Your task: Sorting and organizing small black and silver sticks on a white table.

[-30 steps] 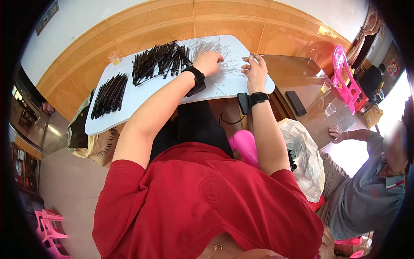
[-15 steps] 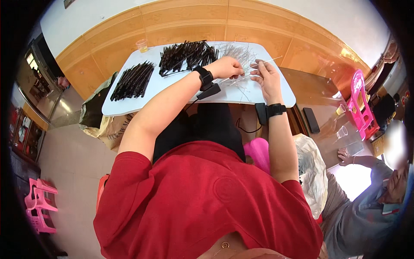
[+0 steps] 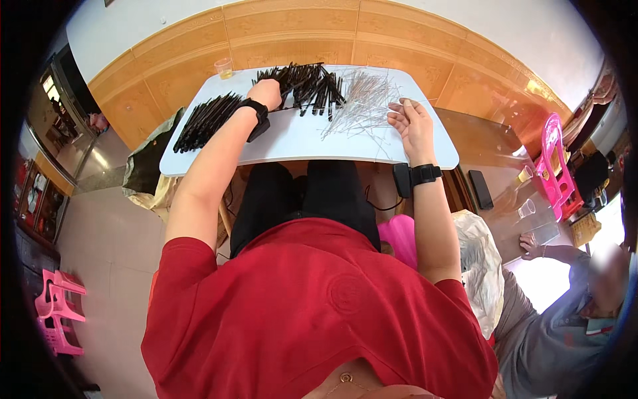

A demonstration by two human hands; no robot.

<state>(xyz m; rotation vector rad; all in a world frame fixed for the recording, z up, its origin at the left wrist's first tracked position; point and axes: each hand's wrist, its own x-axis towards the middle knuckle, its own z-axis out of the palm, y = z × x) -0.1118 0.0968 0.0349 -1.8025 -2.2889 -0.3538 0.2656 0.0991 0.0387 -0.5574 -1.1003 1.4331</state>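
Observation:
My left hand (image 3: 266, 94) is over the black sticks, between the left pile of black sticks (image 3: 207, 123) and the far pile of black sticks (image 3: 319, 86). Its back faces up and hides its fingers, so any hold there is out of sight. On the right, my right hand (image 3: 415, 125) is raised beside a loose heap of thin pale wires (image 3: 364, 100). Thumb and fingertips are pinched together, with a fine pale wire showing faintly at them. All three piles lie on a white table (image 3: 292, 143).
A clear cup (image 3: 224, 68) with yellowish liquid stands at the table's far left corner. Rightward, a brown table holds a black phone (image 3: 480, 189) and a clear cup (image 3: 526, 206); another person's hand (image 3: 530, 245) rests at its edge. Pink stools (image 3: 61, 302) stand lower left.
My left hand has moved left, away from my right hand and the pale wires, to the black sticks. My right hand has stayed nearly in place.

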